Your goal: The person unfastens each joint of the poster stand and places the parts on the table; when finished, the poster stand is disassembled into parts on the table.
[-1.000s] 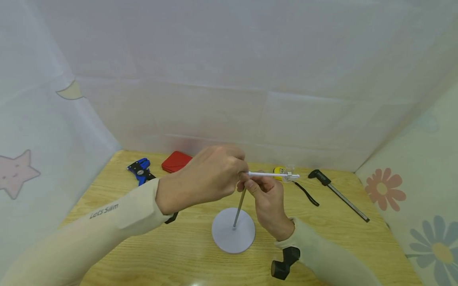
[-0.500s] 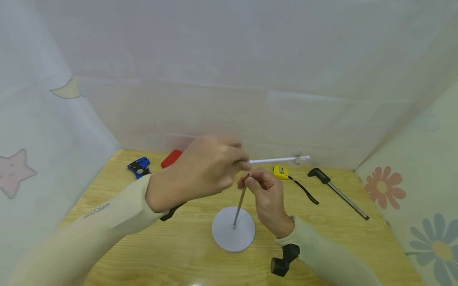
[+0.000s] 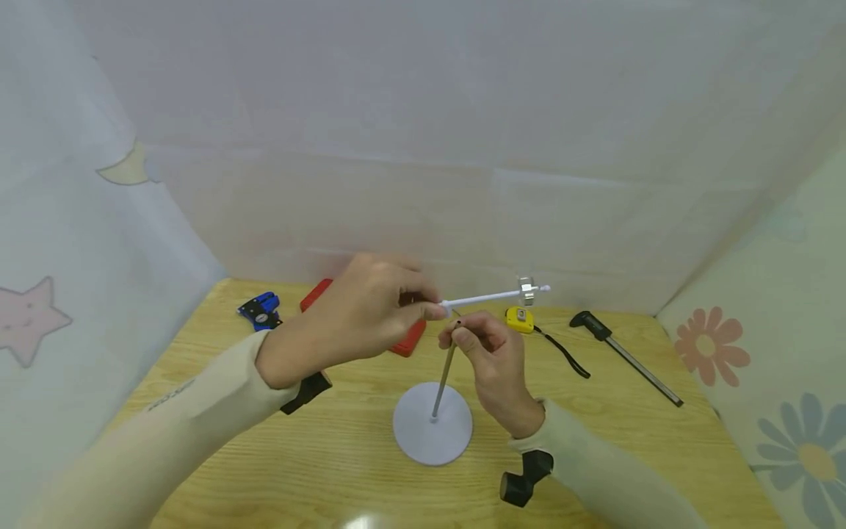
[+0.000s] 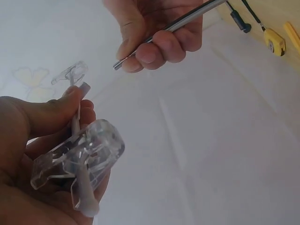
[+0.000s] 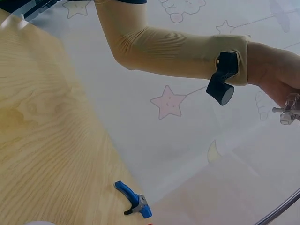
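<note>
My left hand [image 3: 360, 312] grips a thin white crossbar [image 3: 482, 298] by its middle, just above the top of a metal pole. A clear plastic clip [image 3: 526, 292] sits near the bar's right end. The left wrist view shows a second clear clip [image 4: 72, 72] toward the other end, and a short stub [image 4: 85, 89] by my thumb. My right hand [image 3: 492, 367] pinches the metal pole [image 3: 444, 382] near its upper tip. The pole rises, slightly tilted in view, from a round white base [image 3: 432, 444] on the table. Bar and pole tip are apart in the left wrist view.
A blue and black wire stripper [image 3: 261, 310] lies at the table's back left. Behind the hands is a red case [image 3: 410, 339]. A yellow tape measure [image 3: 520, 319] with a black strap and a caliper [image 3: 624, 358] lie to the right. Cloth walls enclose the wooden table [image 3: 317, 470].
My left hand has lifted the white crossbar off the pole's tip, then drawn it a little left, turning at the wrist. The right hand and the pole have stayed in place.
</note>
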Demonstrator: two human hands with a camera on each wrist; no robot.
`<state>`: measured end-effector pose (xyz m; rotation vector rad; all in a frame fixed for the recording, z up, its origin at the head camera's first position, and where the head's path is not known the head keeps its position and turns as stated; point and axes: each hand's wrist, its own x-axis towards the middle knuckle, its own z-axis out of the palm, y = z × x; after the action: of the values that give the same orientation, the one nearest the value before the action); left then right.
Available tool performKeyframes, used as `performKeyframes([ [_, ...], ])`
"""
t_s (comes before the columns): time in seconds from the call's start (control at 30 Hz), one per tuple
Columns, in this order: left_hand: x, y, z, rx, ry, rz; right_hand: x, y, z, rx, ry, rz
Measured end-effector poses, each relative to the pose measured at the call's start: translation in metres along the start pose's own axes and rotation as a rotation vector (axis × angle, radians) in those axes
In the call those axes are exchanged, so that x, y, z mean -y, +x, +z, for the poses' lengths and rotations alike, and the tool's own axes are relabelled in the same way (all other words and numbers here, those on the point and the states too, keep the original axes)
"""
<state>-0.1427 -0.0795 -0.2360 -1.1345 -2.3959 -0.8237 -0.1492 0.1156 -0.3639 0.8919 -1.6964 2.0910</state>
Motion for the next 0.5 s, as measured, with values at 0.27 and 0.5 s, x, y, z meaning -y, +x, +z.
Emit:
performKeyframes([
  [0.27, 0.002, -0.006, 0.007, 0.026, -0.092, -0.127, 0.001, -0.003, 0.000, 0.021, -0.079, -0.107],
  [0.5, 0.005, -0.013, 0.008, 0.074, -0.210, -0.303, 0.000, -0.003, 0.001, 0.029, -0.063, -0.177],
])
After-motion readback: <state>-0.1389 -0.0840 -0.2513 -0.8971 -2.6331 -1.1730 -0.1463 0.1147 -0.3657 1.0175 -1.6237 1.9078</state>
